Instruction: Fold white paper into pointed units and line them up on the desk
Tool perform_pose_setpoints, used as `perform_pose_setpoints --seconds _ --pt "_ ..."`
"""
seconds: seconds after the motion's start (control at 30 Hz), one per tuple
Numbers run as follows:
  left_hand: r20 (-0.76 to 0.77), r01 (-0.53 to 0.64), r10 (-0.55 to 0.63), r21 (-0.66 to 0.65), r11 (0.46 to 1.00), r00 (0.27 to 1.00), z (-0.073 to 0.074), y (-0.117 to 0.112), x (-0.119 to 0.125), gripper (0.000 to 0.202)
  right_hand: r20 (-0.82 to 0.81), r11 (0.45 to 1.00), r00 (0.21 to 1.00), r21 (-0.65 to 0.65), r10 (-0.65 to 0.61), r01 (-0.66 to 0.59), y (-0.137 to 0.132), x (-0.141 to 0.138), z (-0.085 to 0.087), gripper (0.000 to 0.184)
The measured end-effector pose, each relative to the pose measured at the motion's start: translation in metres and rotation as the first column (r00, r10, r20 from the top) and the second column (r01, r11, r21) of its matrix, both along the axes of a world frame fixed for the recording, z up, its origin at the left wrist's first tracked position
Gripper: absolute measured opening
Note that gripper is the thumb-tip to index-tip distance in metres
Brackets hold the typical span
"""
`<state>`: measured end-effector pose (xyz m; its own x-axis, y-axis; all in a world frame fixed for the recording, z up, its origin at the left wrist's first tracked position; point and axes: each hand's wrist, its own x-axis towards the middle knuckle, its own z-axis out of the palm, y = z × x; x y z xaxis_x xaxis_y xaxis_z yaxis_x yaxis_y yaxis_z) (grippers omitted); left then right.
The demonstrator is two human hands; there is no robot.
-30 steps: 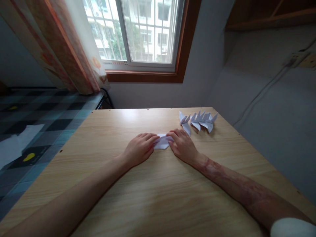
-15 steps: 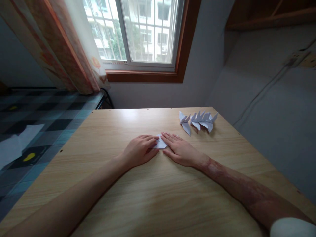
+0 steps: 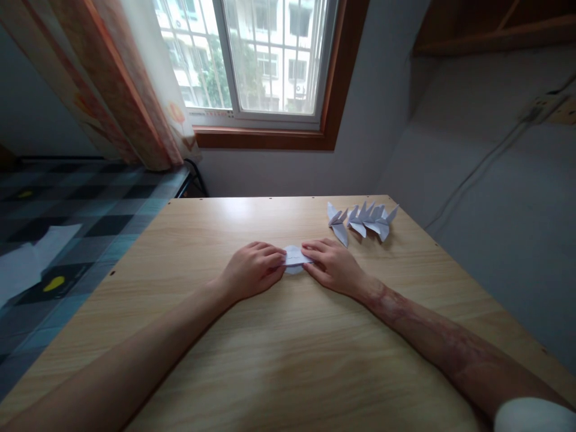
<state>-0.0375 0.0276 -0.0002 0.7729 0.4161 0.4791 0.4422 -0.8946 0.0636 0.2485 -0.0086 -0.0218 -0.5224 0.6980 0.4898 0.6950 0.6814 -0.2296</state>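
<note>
Both hands are resting on the wooden table [image 3: 288, 360], meeting at mid-table. The left hand [image 3: 252, 270] and right hand [image 3: 332, 266] are pinching a small white folded paper [image 3: 294, 259] between curled fingertips, one from each side. The paper is lying low on the table; its ends are being covered by the fingers, so its folded shape is hard to make out. A row of finished folded paper pieces [image 3: 362, 221] is lying near the far right edge, well apart from the hands.
</note>
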Motion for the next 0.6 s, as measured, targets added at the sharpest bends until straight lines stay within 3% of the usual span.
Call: perform_pose_setpoints --seconds 0.2,0.6 --pt "0.047 0.024 -0.021 -0.068 0.997 0.999 0.0025 0.0007 -0.0001 0.021 -0.097 0.998 0.994 0.022 0.056 -0.055 0.0006 -0.0019 -0.0015 0.007" --pt "0.098 0.139 -0.127 -0.118 0.983 0.987 0.0057 0.0008 0.0008 0.02 -0.117 0.989 0.984 -0.055 0.131 -0.139 -0.0033 -0.0023 0.0075 0.022"
